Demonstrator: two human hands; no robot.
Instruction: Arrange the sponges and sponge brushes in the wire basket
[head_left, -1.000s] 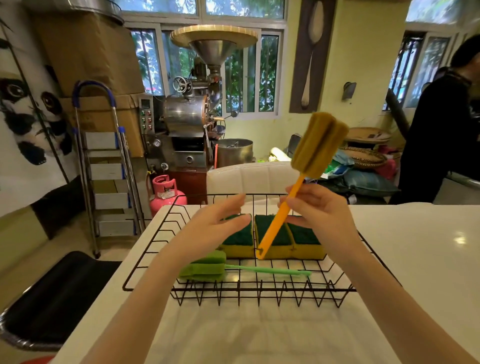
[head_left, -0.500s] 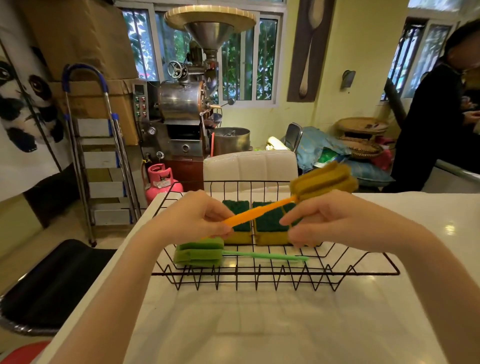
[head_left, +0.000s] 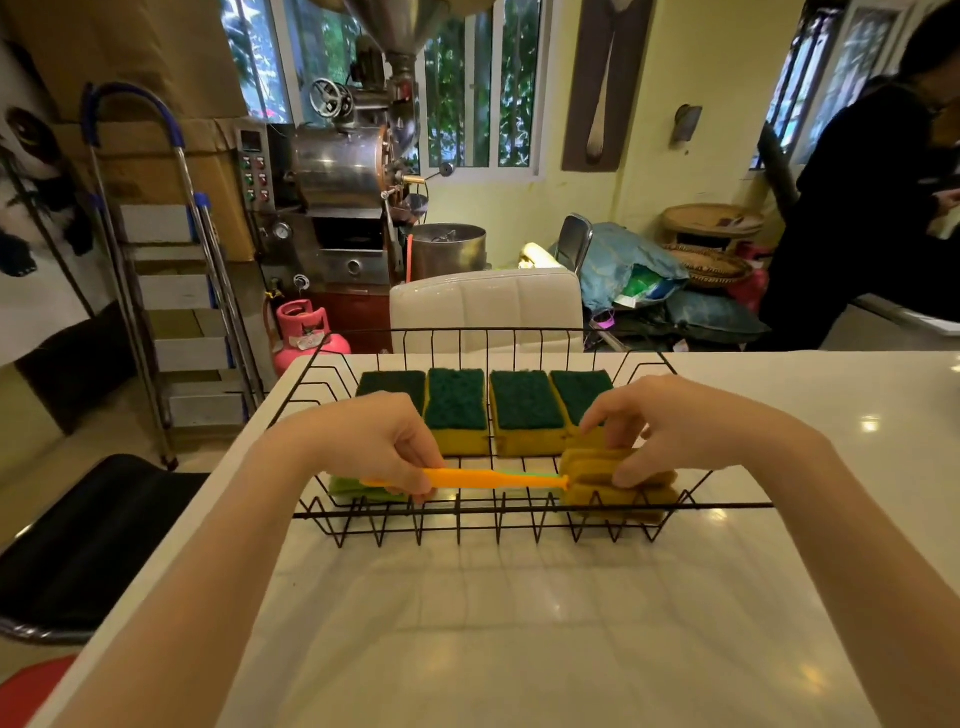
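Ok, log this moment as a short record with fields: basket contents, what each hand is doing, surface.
container: black wire basket on a white table
back row: four green-topped yellow sponges side by side
front row: orange-handled sponge brush lying crosswise over a green sponge brush
left hand: pinching the orange handle near its end
right hand: fingers on the brush's brown sponge head
behind table: white chair back, pink gas cylinder
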